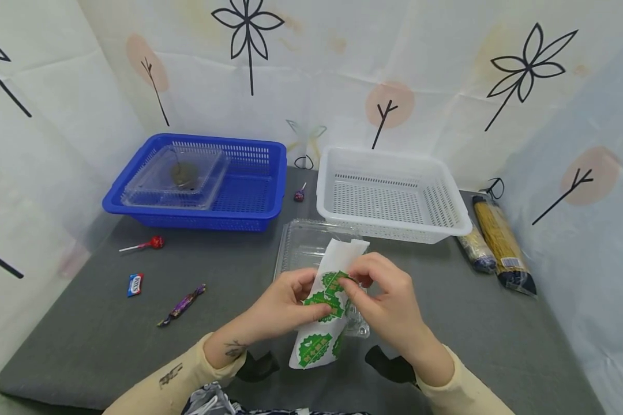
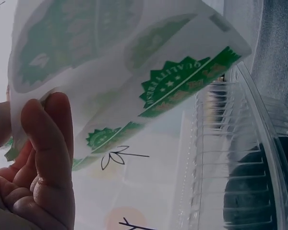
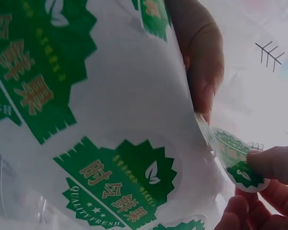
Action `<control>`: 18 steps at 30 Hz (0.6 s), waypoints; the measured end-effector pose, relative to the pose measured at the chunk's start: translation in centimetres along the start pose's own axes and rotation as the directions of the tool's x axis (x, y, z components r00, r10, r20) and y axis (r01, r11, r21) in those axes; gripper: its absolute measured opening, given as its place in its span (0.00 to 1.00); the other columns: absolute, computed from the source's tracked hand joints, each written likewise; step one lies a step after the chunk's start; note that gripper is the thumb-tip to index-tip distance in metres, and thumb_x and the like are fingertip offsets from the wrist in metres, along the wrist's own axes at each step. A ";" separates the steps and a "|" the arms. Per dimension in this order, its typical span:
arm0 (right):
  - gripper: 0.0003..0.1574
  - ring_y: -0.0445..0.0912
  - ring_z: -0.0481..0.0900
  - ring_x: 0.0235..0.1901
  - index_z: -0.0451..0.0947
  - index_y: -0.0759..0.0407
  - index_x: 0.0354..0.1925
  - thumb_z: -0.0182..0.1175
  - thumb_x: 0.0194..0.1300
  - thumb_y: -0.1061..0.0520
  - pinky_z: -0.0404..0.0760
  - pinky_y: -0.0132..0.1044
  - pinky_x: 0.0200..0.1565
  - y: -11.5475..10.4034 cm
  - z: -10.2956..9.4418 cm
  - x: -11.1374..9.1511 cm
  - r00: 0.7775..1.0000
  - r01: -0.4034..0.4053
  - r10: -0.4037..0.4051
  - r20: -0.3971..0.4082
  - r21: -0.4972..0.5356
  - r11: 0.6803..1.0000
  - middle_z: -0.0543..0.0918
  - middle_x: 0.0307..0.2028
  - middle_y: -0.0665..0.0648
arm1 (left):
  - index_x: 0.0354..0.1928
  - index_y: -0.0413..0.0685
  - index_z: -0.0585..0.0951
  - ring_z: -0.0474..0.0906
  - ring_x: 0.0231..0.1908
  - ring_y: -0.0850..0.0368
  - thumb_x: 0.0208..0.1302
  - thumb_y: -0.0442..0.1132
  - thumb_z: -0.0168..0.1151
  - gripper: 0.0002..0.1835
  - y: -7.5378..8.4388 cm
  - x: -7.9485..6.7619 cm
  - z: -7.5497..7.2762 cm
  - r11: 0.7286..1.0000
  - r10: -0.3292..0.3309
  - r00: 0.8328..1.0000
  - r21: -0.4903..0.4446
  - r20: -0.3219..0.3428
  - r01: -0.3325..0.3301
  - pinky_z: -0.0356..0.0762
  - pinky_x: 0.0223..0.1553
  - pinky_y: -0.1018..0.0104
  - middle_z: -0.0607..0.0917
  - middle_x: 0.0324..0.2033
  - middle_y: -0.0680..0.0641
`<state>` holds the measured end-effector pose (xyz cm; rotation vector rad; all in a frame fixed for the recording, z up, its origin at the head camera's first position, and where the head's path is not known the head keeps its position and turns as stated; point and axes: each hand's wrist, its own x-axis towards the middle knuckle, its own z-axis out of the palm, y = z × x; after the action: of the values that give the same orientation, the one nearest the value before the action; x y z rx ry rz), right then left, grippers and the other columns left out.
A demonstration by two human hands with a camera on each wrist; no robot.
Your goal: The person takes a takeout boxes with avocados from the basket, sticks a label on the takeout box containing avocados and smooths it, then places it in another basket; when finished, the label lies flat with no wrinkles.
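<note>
A white sheet of green fruit stickers (image 1: 308,346) is held up in front of me. My left hand (image 1: 296,305) grips its left edge, thumb across the front. At the sheet's right edge, my right hand (image 1: 384,297) pinches one round sticker (image 3: 240,165) between thumb and fingertip. In the right wrist view that sticker stands away from the sheet on one side; whether its far edge still clings to the backing I cannot tell. Beneath the hands a clear plastic clamshell box (image 1: 303,248) lies on the table, partly hidden by the sheet. The left wrist view shows its ribbed side (image 2: 221,158).
At the back left, a blue basket (image 1: 256,216) holds another clear box (image 1: 202,167) with a dark round thing inside. A white basket (image 1: 389,230) stands right of it. Lollipops (image 1: 157,242), wrapped sweets (image 1: 135,285) and two long packets (image 1: 503,248) lie around on the grey table (image 1: 228,253).
</note>
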<state>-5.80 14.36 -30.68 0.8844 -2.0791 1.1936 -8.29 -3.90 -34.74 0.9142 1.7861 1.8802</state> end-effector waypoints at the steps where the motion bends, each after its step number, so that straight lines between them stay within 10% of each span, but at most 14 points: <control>1: 0.05 0.39 0.66 0.24 0.73 0.58 0.25 0.61 0.52 0.63 0.67 0.27 0.25 -0.1 0.0 0.0 1.000 0.003 -0.003 -0.006 0.035 0.999 0.72 0.23 0.49 | 0.52 0.38 0.70 0.79 0.35 0.54 0.53 0.27 0.58 0.21 -0.1 0.0 0.0 1.000 0.002 1.000 -0.006 -0.006 -0.002 0.79 0.31 0.60 0.79 0.39 0.36; 10: 0.10 0.42 0.70 0.27 0.73 0.70 0.29 0.56 0.47 0.79 0.69 0.29 0.24 -0.5 -1.9 -0.7 0.984 -0.032 0.114 -0.140 0.484 0.874 0.75 0.33 0.58 | 0.51 0.35 0.69 0.79 0.35 0.52 0.52 0.28 0.59 0.21 -0.1 0.4 0.1 0.998 -0.012 0.994 -0.069 -0.113 0.005 0.79 0.32 0.58 0.78 0.39 0.35; 18: 0.08 0.43 0.71 0.20 0.72 0.74 0.29 0.51 0.50 0.80 0.73 0.28 0.22 1.5 -4.0 -2.5 0.921 -0.146 0.303 -0.244 0.505 0.851 0.77 0.32 0.59 | 0.51 0.35 0.69 0.79 0.37 0.49 0.53 0.28 0.59 0.21 0.7 -0.8 -1.5 0.998 -0.007 0.983 -0.066 -0.183 -0.005 0.78 0.32 0.55 0.77 0.41 0.35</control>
<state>-4.86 19.12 -31.60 0.6004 -1.6808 1.9009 -8.64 -5.57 -34.17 0.7369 1.8142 2.0682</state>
